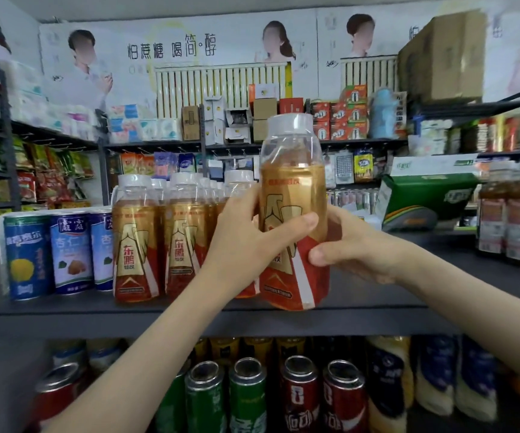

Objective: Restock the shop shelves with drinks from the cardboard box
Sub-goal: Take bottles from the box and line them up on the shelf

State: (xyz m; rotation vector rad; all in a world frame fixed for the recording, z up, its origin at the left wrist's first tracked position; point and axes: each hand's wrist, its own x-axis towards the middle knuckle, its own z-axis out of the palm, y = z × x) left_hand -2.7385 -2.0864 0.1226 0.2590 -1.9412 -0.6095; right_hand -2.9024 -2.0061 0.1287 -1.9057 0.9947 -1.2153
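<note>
A gold-and-red drink bottle (293,189) with a clear cap stands at the front edge of the dark top shelf (377,292). My left hand (246,242) grips its left side, thumb across the label. My right hand (352,248) grips its right side, thumb on the red lower part. Just left of it stand several matching bottles (162,235) in rows. The cardboard box is not in view.
Blue-and-white cans (49,254) stand at the shelf's left end. Brown jars (514,214) stand at its right end, with bare shelf between them and the held bottle. A green carton (424,195) lies behind. The lower shelf holds green and red cans (296,398).
</note>
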